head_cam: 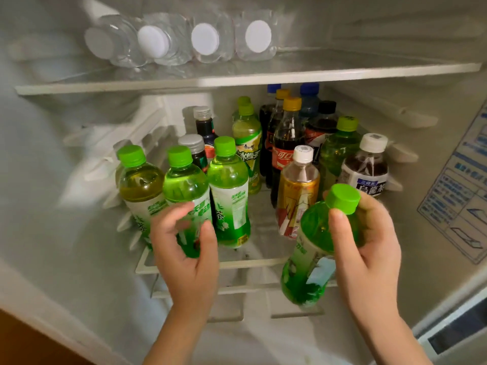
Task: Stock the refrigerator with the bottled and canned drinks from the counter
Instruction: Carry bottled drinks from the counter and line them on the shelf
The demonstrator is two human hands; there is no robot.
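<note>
Right hand (369, 241) grips a tilted green-capped bottle (313, 227) just in front of the lower shelf (237, 263); left hand (187, 248) curls round another green bottle (184, 185) standing on it

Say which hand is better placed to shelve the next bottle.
Right. The right hand grips a tilted bottle near its cap, in front of the shelf; the left hand is curled round a shelved bottle.
</note>
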